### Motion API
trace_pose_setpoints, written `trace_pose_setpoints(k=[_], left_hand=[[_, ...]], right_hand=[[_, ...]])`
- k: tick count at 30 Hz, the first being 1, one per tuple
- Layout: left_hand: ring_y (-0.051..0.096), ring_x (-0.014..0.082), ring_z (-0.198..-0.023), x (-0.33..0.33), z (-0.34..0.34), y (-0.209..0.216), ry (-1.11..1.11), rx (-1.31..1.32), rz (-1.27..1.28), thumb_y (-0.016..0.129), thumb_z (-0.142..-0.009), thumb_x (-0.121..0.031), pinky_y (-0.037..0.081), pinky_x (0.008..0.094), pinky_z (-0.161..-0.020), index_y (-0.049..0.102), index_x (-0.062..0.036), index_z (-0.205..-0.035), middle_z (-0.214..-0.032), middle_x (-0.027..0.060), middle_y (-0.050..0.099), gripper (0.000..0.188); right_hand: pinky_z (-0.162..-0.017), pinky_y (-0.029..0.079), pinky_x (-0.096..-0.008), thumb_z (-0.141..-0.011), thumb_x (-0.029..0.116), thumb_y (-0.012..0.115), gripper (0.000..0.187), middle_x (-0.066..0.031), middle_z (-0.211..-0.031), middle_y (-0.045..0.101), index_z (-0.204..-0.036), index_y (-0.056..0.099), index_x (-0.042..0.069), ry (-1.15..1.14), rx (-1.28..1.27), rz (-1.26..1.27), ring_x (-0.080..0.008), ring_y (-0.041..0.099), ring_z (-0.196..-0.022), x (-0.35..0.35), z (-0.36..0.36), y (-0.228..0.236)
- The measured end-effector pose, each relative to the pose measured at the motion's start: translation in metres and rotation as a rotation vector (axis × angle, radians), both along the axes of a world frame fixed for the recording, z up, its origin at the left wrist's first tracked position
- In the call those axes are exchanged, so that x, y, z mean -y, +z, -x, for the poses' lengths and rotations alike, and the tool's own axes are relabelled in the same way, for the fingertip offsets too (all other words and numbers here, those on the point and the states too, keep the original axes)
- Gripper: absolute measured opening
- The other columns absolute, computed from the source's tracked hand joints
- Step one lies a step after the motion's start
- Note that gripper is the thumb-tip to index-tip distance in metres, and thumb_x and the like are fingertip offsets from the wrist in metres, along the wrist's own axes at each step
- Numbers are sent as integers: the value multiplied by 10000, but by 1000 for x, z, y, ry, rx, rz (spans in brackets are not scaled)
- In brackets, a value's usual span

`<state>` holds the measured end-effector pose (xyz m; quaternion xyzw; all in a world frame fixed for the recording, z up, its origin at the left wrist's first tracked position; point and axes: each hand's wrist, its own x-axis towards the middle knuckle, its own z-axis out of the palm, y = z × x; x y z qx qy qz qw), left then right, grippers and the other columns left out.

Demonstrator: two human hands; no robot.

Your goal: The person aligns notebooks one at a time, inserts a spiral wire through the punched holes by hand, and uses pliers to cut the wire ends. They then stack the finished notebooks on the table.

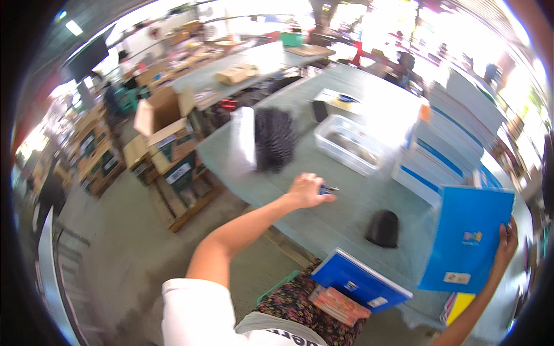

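My left hand (310, 191) is closed above the near part of the table. A small dark-blue tool (326, 189) with a pointed tip sticks out of its fist; blur hides its exact kind. At the right, my right hand (508, 239) grips the edge of a light-blue notebook (464, 242), held tilted up in front of a tall stack of books. A black rounded object (383, 229), shaped like a computer mouse, lies between the two hands. On my lap a darker blue book (360, 281) leans against the table edge, beside some orange-pink packets (340, 305).
The book stack (447, 138) rises at the right. Beyond my left hand are a clear plastic box (349, 147), a phone (319, 111) and a blurred black mesh item beside a white roll (243, 138). Open cartons (163, 118) stand left of the table (236, 173).
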<state>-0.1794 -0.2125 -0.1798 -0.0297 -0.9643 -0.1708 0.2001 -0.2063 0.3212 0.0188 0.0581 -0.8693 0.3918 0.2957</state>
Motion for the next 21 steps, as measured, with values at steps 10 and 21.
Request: trace_pose_setpoints(k=[10, 21], left_hand=[[670, 286, -817, 59, 83, -7, 562, 162, 121, 578, -818, -171, 543, 342, -673, 666, -21, -913, -888, 163, 668, 198], [656, 265, -893, 90, 84, 89, 583, 112, -122, 523, -858, -164, 538, 330, -708, 604, 1, -957, -886, 153, 666, 208]], right_hand=[[-892, 417, -521, -898, 315, 462, 271, -166, -1151, 583, -1056, 609, 151, -302, 87, -1193, -390, 552, -1007, -69, 29, -300], [-963, 344, -585, -923, 287, 442, 387, -207, -1286, 485, -1260, 499, 108, -194, 313, -1073, -417, 453, -1178, -9, -43, -253]])
